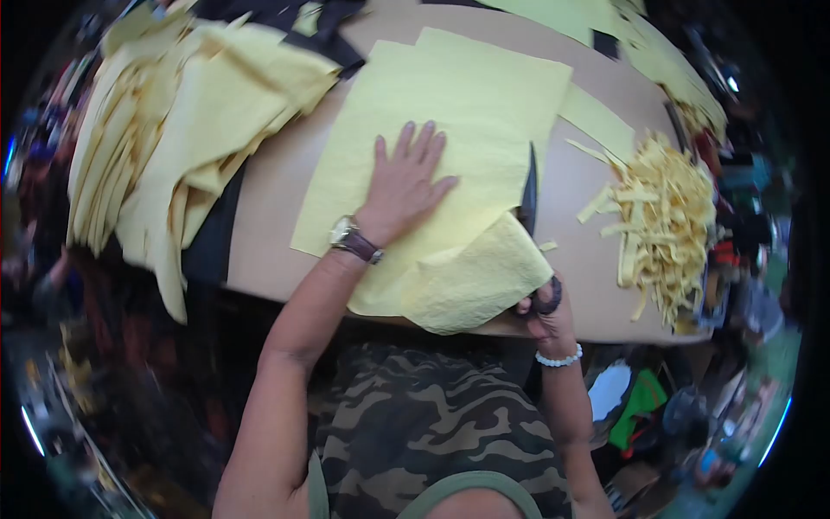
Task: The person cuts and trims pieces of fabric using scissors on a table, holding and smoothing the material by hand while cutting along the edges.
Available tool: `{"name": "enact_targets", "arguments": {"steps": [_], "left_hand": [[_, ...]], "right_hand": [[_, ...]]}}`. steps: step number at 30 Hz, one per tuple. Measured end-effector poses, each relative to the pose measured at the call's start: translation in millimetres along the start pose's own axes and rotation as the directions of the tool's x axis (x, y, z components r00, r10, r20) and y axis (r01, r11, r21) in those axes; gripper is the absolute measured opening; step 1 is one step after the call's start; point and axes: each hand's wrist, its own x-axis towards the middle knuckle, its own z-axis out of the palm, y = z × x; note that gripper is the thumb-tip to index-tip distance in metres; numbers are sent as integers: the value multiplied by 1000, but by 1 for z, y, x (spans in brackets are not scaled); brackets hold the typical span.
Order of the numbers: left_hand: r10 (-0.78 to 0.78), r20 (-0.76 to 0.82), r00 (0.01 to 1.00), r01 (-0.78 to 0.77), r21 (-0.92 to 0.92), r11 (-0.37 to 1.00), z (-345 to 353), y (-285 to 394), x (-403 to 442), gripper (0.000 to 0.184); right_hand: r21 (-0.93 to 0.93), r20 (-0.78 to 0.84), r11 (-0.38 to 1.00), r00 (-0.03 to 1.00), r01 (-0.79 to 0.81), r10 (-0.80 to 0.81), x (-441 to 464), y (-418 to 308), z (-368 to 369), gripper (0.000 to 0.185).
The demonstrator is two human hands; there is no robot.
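A large sheet of pale yellow fabric (475, 95) lies on the table in front of me. My left hand (405, 186) rests flat on it with the fingers spread, a watch on the wrist. At the sheet's right edge, my right hand (547, 310) is wrapped round the dark handles of scissors (530, 186). Their long dark blades point away from me along the edge of the fabric. A near corner of the sheet is folded over and hides part of the scissors and some of my right fingers.
The tan table (268, 203) has a curved outline. Several draped yellow sheets (207, 104) are piled at the left over dark material. A heap of thin yellow strips (666, 216) sits at the right, beside a flat yellow piece (598, 119). More yellow fabric (666, 65) lies at the far right.
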Motion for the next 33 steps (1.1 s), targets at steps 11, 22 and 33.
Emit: {"name": "enact_targets", "arguments": {"steps": [11,22,33], "left_hand": [[-430,463,775,531,-111,840,-96,56,-106,39],[-392,-15,920,379,-227,897,-17,35,-73,77],[-386,24,922,379,-254,890,-25,32,-85,78]], "right_hand": [[-682,248,713,864,-166,439,-12,-34,-18,50],[-650,203,715,848,-258,490,-25,-39,0,51],[-707,209,651,798,-275,565,-6,-47,-7,36]]}}
